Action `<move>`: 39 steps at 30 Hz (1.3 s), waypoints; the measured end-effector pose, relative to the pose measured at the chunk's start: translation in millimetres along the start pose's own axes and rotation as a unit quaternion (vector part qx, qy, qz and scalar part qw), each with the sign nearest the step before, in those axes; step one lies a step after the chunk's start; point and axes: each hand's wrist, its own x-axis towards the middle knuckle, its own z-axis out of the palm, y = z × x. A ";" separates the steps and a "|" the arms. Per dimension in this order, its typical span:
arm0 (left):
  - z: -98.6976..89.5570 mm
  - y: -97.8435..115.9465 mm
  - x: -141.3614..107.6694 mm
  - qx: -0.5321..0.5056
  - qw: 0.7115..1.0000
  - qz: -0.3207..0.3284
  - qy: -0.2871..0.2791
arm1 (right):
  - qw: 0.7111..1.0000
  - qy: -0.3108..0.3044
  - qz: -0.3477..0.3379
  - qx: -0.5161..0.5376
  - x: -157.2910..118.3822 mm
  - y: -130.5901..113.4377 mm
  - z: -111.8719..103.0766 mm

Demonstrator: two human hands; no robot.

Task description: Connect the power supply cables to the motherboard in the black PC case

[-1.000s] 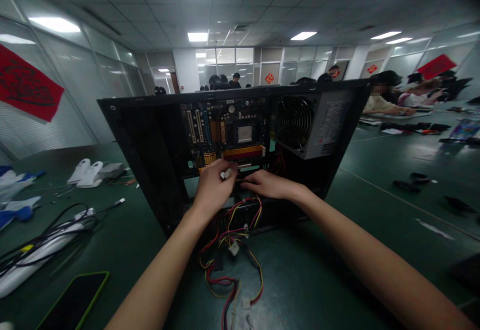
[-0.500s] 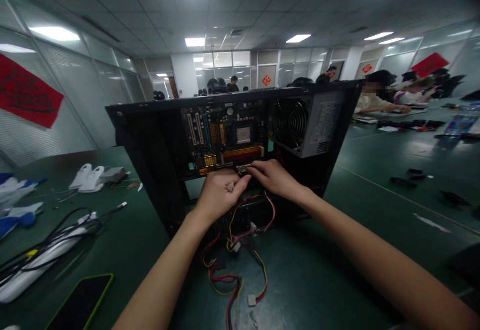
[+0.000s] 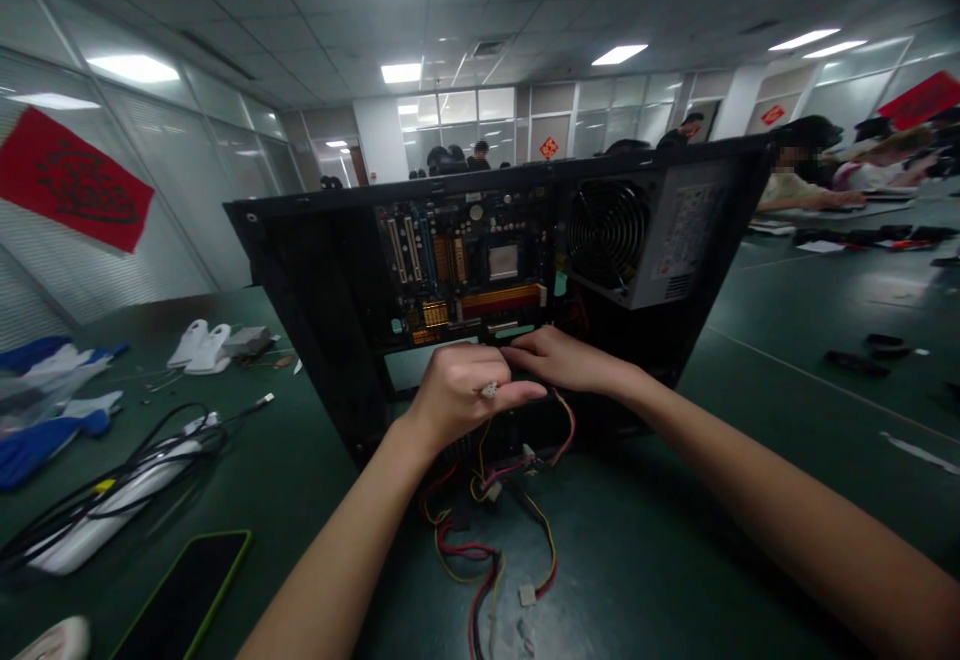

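A black computer case [image 3: 315,330] stands open on the green table, showing a motherboard [image 3: 502,215] and a grey power supply [image 3: 679,240] at its upper right. My left hand [image 3: 472,390] is closed in front of the case's lower middle, its thumb pointing right. Beside it, nearly touching, is my right hand [image 3: 559,355], also closed, its fingertips partly behind the left. What either hand grips is hidden between the fingers. Red, yellow and black cables [image 3: 487,550] with white connectors hang below my hands and lie on the table.
At the left lie a phone [image 3: 184,595], a white power strip [image 3: 124,510] with black cables, white plastic pieces [image 3: 206,348] and blue-and-white bags [image 3: 49,430]. Small black parts [image 3: 855,363] lie on the right. People sit at the far right.
The view has shifted slightly, so the scene sits further right. My left thumb has extended right over my right fingers, and the yellow wire between my fingertips is now hidden.
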 end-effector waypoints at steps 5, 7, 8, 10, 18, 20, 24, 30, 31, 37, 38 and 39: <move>0.8 0.2 0.4 0.013 0.999 0.014 0.028 | 1.000 -0.008 0.002 0.001 0.6 -0.5 0.8; 0.6 0.7 0.4 0.017 0.999 0.026 0.037 | 1.000 -0.008 0.006 -0.003 0.8 -0.3 1.2; 0.6 0.9 0.4 0.020 0.999 0.030 0.040 | 1.000 -0.006 0.013 -0.005 0.9 0.2 1.4; 0.9 1.2 0.5 0.022 0.999 0.029 0.036 | 0.999 -0.005 0.037 -0.003 1.3 2.3 1.8; 5.5 0.4 3.8 0.020 0.992 -0.082 -0.088 | 0.996 0.055 0.066 0.005 5.5 20.2 4.3; 5.9 0.1 4.9 0.008 0.985 -0.112 -0.129 | 0.994 0.073 0.076 0.003 6.3 22.2 5.0; 5.1 0.6 6.1 -0.019 0.977 -0.144 -0.157 | 0.992 0.096 0.087 0.011 7.4 22.8 5.4; -1.7 5.7 9.9 -0.045 0.983 -0.136 -0.111 | 0.991 0.105 0.077 0.023 6.6 21.2 5.0; -2.5 6.5 10.7 -0.053 0.982 -0.139 -0.117 | 0.991 0.107 0.077 0.021 6.2 20.6 4.8; -0.8 8.5 11.6 -0.086 0.981 -0.127 -0.121 | 0.994 0.087 0.055 0.030 4.3 17.6 1.2; -0.5 8.7 11.1 -0.092 0.982 -0.118 -0.118 | 0.995 0.083 0.048 0.034 4.1 17.3 0.5; -0.4 8.9 10.5 -0.097 0.982 -0.111 -0.116 | 0.995 0.079 0.041 0.039 3.7 17.0 -0.1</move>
